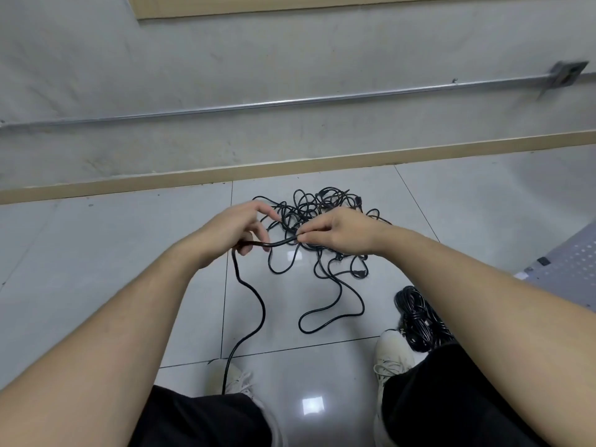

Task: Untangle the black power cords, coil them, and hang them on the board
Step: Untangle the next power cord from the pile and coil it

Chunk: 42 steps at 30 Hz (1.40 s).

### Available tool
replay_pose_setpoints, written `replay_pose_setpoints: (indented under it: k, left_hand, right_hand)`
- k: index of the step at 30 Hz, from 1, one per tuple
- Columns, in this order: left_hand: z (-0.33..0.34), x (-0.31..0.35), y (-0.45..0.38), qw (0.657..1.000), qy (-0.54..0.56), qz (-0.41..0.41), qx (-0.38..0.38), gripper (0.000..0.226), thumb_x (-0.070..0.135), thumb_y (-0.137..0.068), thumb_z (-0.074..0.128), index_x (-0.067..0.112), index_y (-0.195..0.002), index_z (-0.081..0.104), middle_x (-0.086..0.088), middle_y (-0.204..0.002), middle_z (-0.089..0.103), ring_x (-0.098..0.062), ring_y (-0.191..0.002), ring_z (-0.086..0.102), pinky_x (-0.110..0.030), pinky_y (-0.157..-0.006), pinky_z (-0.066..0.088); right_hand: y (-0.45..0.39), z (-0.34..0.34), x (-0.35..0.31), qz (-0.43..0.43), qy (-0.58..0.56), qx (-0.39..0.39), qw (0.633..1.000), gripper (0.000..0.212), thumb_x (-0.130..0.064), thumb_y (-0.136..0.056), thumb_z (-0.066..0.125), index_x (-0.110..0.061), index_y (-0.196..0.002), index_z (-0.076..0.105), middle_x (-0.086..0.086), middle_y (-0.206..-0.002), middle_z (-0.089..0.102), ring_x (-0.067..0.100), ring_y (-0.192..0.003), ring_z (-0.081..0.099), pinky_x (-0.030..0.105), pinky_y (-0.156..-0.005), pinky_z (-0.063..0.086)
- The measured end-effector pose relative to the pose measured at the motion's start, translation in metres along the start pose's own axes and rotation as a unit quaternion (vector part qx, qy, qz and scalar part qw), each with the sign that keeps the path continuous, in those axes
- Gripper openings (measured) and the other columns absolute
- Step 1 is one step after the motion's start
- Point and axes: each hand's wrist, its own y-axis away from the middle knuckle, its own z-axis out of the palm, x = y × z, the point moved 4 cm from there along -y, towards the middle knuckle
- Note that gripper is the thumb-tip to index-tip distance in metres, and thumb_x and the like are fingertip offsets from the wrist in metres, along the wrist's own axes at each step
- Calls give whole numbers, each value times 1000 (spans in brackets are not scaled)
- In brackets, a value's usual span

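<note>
Pale grey glossy tiled floor (96,253): carries all the cord stock; the person stands on it, two off-white laced shoes (392,356) showing at the bottom of the view.

Grey perforated metal board (574,269): only a corner shows at the right edge, low beside the floor. No cord is seen hanging on that corner; the hanging step looks not yet begun, as far as the view reaches.

Tangled heap of thin black power cords (309,208): lies on the floor just before the beige skirting, loops crossing every way, several plugs buried among them. Judged the bulk of the work left.

Wound bundle of black cord (417,317): lies on the floor by the right shoe, wraps gathered close. Judged coiled, still to be hung.

Single black power cord being drawn out (251,301): spans between both hands, then drops in a loose wave toward the left shoe. Partly freed; its far end is still lost in the heap.

Left hand (235,227): fingers curled loosely, the cord passing through them.

Right hand (338,232): thumb and forefinger pinch the same cord at the edge of the heap.

Overall: early to middle stage.
</note>
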Motion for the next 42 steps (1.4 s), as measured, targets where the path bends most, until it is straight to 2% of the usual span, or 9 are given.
replay_pose_setpoints:
  k: [6,13,17,21,25,29,35,38,42]
  left_hand:
    - [11,20,-2,976,-215,34,-22,38,50,-98,60,17,-82,68,16,-42,38,-5,-41,35,-17,-45,27]
    - [-38,-19,-8,930,-335,-119,92,38,53,-100,53,22,-83,65,10,-68,73,-12,-71,61,-29,-71,46]
    - [-42,-22,-10,912,-344,-132,182,26,48,-103,47,30,-105,65,15,-90,74,-13,-89,64,-31,-75,46]
    - [-7,-5,-7,960,-270,32,60,53,13,-95,54,37,-142,49,12,-123,57,-14,-106,60,-28,-91,47]
    - [35,9,-7,973,-202,80,-73,20,12,-93,58,26,-105,66,16,-96,67,-2,-89,61,-17,-75,46]
    - [25,17,-6,975,-213,28,-53,20,17,-93,56,16,-80,71,13,-44,39,-5,-46,35,-24,-50,27]
    - [-12,16,1,960,-243,-37,130,61,68,-97,39,19,-61,44,2,-67,56,-23,-70,55,-33,-68,38]
    - [-27,12,-1,914,-315,-84,243,65,66,-99,36,16,-58,43,-3,-60,50,-26,-65,54,-30,-59,34]
    - [-18,-1,-2,924,-341,-99,145,57,63,-100,41,19,-75,67,-1,-64,64,-21,-67,63,-26,-56,38]
  right_hand:
    - [-1,4,-3,8,-75,10,997,32,-44,-98,64,-18,-80,66,3,-64,54,12,-55,46,25,-54,41]
    - [4,10,29,70,-18,-86,994,38,-59,-92,64,-23,-84,58,-10,-86,77,17,-86,64,46,-92,51]
    - [-3,7,16,12,34,-11,999,34,-39,-104,53,-27,-73,51,-7,-74,62,5,-66,57,26,-71,45]
    - [-4,13,-1,-24,88,-27,995,38,-41,-106,49,-38,-68,50,-6,-71,58,-4,-63,52,10,-61,36]
    - [-4,20,-16,-56,95,-46,993,35,-40,-105,52,-41,-70,53,0,-75,64,3,-66,56,11,-64,41]
    - [1,19,-4,7,93,-102,990,34,-45,-98,62,-23,-72,65,-8,-67,69,2,-58,56,16,-59,44]
    - [0,2,40,59,83,-49,994,36,-53,-88,68,-19,-79,62,5,-86,73,24,-78,66,41,-80,54]
    - [6,2,48,67,53,-39,996,30,-54,-92,67,-25,-91,68,1,-80,69,11,-70,63,32,-75,52]
    - [9,-3,46,58,15,-12,998,30,-50,-96,65,-22,-90,73,-17,-57,52,0,-48,45,17,-55,39]
